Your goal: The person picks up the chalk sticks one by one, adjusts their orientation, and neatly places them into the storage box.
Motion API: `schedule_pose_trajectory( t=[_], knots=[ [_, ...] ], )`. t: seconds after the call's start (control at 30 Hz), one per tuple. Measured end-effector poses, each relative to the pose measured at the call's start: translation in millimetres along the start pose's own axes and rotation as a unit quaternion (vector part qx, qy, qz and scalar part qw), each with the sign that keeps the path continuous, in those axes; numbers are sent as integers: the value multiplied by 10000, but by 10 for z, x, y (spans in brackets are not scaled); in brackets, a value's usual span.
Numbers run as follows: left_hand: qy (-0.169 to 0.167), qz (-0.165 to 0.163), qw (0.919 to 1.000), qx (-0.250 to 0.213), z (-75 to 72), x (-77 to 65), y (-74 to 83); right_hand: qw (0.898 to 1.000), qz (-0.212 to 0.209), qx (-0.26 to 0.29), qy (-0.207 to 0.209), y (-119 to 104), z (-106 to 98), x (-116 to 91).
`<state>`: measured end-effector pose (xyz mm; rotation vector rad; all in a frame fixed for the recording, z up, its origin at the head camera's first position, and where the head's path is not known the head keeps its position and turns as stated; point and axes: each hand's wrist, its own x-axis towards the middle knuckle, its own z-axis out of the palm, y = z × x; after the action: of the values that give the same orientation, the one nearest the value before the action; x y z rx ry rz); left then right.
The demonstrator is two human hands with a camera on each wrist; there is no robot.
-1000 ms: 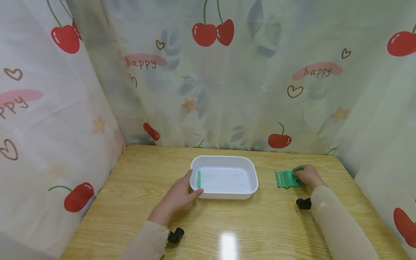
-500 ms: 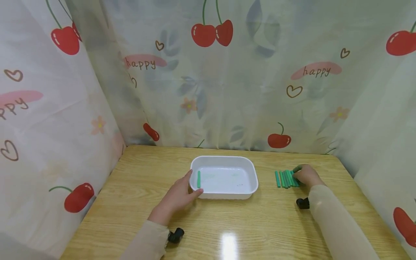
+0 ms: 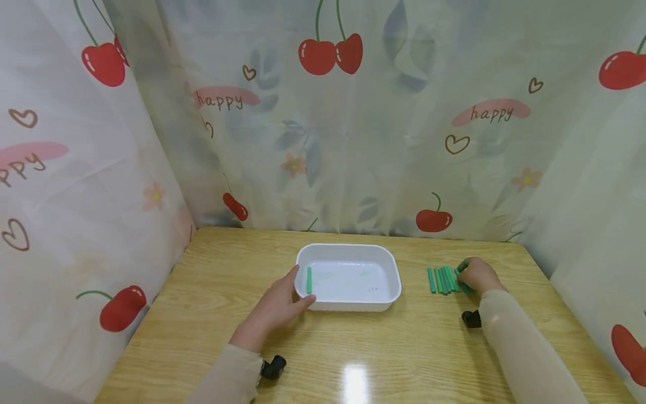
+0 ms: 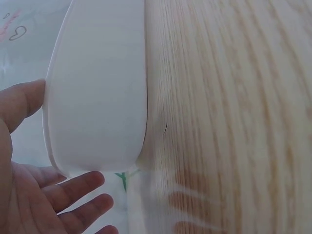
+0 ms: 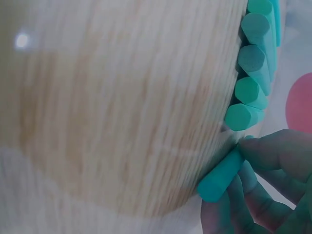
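My left hand [image 3: 272, 303] rests against the left front corner of a white plastic tray [image 3: 348, 307], fingers loosely extended. In the left wrist view the thumb touches the tray's rim, with the other fingers spread at its end. One green chalk stick [image 3: 309, 279] lies inside the tray at the left. To the right, my right hand [image 3: 480, 275] pinches a teal chalk stick [image 5: 222, 175] between thumb and fingers, at the right end of a row of green chalk sticks [image 3: 442, 280]. The held stick is angled away from the row, with a small gap between. Green dust colours the fingertips.
The wooden table [image 3: 393, 353] reaches back to a cherry-print curtain [image 3: 353, 140], which also closes off both sides. Small black devices are worn at the left wrist [image 3: 274, 367] and the right wrist [image 3: 471, 318]. Green smudges mark the tray floor.
The right hand has drawn one chalk stick slightly rightward, apart from the row's right end. The left hand, the tray and the stick inside it stay as they were.
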<state>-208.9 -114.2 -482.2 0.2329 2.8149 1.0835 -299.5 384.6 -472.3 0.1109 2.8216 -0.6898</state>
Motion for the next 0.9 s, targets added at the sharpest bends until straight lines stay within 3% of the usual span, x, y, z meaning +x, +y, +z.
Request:
schedule_pose_trajectory(
  t=[0.6, 0.9],
  knots=[
    [-5, 60, 9999, -86, -15, -11, -1, 9960, 53, 881, -123, -85, -119, -223],
    [21, 170, 9997, -154, -6, 15, -33, 9913, -120, 1312, -77, -183, -187, -331]
  ],
)
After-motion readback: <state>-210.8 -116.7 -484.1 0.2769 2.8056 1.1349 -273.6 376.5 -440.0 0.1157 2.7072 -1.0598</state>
